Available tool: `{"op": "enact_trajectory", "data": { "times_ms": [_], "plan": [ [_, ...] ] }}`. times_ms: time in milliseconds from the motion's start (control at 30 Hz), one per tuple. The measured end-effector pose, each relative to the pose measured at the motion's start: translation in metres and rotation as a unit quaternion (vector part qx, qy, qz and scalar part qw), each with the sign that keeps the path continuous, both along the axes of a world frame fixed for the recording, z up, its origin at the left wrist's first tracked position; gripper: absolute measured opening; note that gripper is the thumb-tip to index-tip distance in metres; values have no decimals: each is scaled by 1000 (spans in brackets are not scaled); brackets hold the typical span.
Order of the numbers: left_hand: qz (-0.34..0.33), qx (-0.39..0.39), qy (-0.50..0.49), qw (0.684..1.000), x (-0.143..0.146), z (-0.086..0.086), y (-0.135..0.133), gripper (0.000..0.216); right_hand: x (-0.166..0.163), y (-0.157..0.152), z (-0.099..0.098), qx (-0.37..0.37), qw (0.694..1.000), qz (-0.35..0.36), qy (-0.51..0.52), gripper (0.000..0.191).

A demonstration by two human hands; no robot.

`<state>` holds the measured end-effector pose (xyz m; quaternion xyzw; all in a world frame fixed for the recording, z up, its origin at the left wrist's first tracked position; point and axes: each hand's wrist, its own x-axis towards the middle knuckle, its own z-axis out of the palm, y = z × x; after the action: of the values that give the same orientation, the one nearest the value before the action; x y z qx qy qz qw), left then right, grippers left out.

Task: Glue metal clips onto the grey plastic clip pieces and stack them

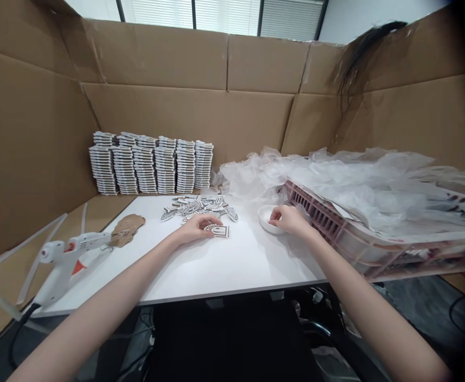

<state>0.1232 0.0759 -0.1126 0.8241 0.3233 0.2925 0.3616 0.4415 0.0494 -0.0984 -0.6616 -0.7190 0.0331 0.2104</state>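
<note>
My left hand [196, 227] rests on the white table [224, 265], fingers curled onto a small flat arch-shaped cutout [217, 230] that it holds down. Just behind it lies a loose pile of similar grey-and-white cutouts [198, 207]. My right hand [286, 218] hovers over a small white bowl [267, 220], fingers pinched together inside its rim; what they hold is too small to make out.
Several tall stacks of cutouts [153, 162] stand at the back left. A white glue gun [67, 260] lies at the left beside glue sticks [25, 241] and a brown scrap [127, 229]. A pink crate [376, 233] covered by clear plastic film [355, 180] fills the right. Cardboard walls [177, 106] surround the table.
</note>
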Motion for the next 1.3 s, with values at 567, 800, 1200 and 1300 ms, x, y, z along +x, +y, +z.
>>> {"op": "enact_trajectory", "data": {
  "times_ms": [567, 800, 1200, 1300],
  "plan": [
    [-7, 106, 54, 993, 1, 2, -3, 44, 12, 4, -6, 72, 991, -5, 115, 11],
    [43, 142, 78, 986, 0, 6, -6, 27, 12, -1, 5, 127, 979, 19, 161, 15],
    [48, 170, 202, 963, -9, 6, -3, 31, -87, 5, 4, 24, 887, 335, 318, 14],
    [42, 180, 185, 965, -11, 6, -2, 32, -101, 17, -7, -19, 867, 358, 347, 20]
  ]
}}
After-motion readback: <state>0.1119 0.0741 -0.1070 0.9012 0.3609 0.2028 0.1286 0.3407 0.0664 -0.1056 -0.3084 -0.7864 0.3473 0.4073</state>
